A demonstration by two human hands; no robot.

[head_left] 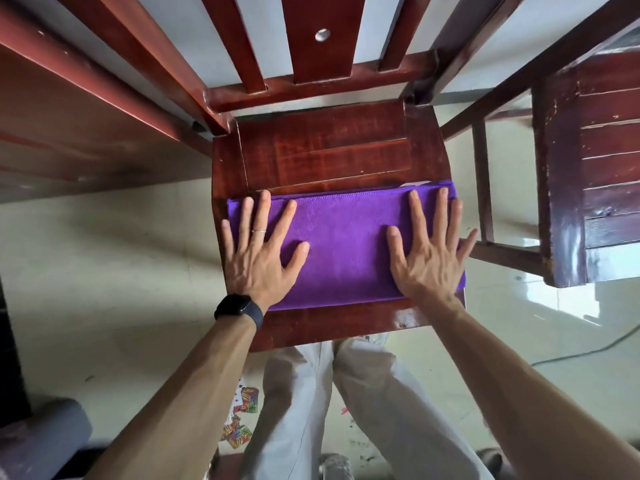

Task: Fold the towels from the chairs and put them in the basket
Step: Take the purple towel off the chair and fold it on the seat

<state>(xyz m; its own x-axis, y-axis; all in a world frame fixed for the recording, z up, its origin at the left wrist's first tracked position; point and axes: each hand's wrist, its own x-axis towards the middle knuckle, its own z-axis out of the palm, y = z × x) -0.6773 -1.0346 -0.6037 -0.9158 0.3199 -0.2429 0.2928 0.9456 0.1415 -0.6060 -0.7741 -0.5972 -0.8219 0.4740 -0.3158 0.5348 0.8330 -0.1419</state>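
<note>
- Flat palms, nothing gripped: the left hand (258,258) and the right hand (427,252) are laid open on the purple towel (343,244), fingers straight and spread, one hand pressed on each end.
- The towel is seen folded into a long rectangle across the front half of the chair seat (325,154). A stitched hem runs along its far edge, and its right end reaches the seat's side edge.
- A pale sliver shows at the far right corner. Whether it is a label cannot be told.
- Step judged: the fold is being pressed flat before the next fold is made.
- To be done well: pressure should be spread from the middle outward so wrinkles are pushed off the ends. The layered edges should be checked for alignment along the hem before anything is lifted.
- Next fold, as a judgement: the corners of one end pinched and carried over to the other, with the overhang risk at the right end watched.
- Basket not in view, so the placing is taken as not yet done.
- Noted around: a watch (239,308) on the left wrist, a second chair (606,168) close on the right, playing cards (242,420) on the floor.
</note>
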